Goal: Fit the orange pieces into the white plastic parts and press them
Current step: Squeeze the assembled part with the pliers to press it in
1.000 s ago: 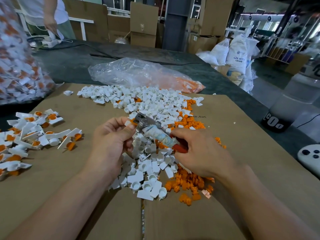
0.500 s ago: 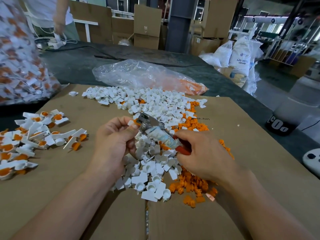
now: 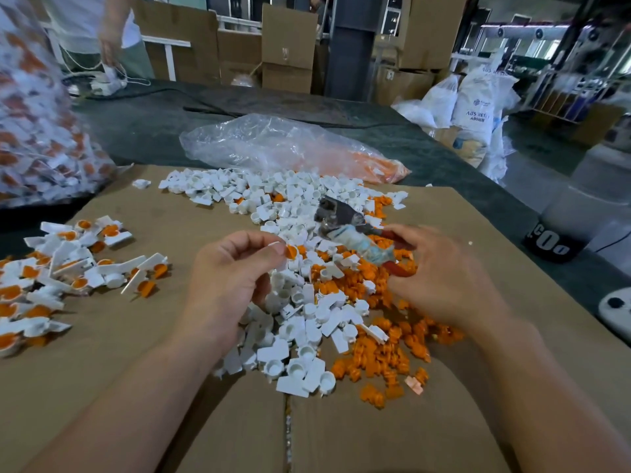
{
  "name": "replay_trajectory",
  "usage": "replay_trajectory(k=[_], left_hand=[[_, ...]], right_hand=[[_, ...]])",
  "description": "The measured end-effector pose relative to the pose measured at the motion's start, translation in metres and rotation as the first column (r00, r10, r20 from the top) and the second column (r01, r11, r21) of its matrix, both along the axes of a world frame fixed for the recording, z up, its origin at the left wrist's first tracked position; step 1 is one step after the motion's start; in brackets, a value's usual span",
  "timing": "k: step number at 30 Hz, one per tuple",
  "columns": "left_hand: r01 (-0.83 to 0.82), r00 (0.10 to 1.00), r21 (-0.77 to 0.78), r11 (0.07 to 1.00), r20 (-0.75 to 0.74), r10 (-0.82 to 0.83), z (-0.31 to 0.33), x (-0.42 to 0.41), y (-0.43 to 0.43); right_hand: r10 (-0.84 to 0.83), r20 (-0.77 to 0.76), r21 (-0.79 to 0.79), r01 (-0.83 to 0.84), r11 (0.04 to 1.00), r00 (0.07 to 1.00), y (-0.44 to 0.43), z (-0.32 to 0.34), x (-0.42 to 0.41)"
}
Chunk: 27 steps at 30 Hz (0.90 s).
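My left hand point(image 3: 232, 271) pinches a white plastic part with an orange piece in it point(image 3: 288, 250) between thumb and fingers. My right hand point(image 3: 440, 278) grips the red handles of a pair of pliers point(image 3: 345, 227) whose metal jaws point up and left, apart from the left hand. Under both hands lies a heap of loose white parts point(image 3: 300, 322). Loose orange pieces point(image 3: 379, 356) spread to the right of it. A pile of finished white-and-orange parts point(image 3: 68, 268) lies at the left on the cardboard sheet point(image 3: 102, 387).
A clear plastic bag point(image 3: 273, 145) with orange pieces lies behind the heap. A big bag of finished parts point(image 3: 37, 107) stands at far left. Another person point(image 3: 109, 46) stands at the back left. Cardboard boxes and white sacks fill the background.
The pliers have moved right, away from my left hand. My left hand now holds the pressed part alone, a little lower.
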<state>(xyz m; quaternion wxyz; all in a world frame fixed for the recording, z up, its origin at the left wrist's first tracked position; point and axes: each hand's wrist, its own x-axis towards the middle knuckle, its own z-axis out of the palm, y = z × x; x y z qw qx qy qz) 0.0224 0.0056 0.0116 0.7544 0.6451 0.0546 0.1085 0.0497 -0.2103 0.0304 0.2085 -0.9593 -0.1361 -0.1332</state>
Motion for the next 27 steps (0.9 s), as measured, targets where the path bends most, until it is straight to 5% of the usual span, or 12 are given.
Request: replay_trajectory(k=[8, 19, 27], left_hand=[[-0.072, 0.995, -0.019, 0.997, -0.069, 0.071, 0.002, 0.003, 0.006], [-0.076, 0.992, -0.066, 0.995, -0.101, 0.069, 0.001, 0.003, 0.006], [-0.226, 0.972, -0.091, 0.970, 0.041, 0.230, 0.003, 0.003, 0.014]], right_hand=[[-0.178, -0.092, 0.028, 0.181, 0.983, 0.980, -0.018, -0.001, 0.011], [-0.188, -0.228, -0.027, 0.187, 0.982, 0.955, -0.018, -0.004, 0.014], [-0.190, -0.225, -0.066, 0.180, 0.981, 0.956, -0.017, -0.007, 0.015]])
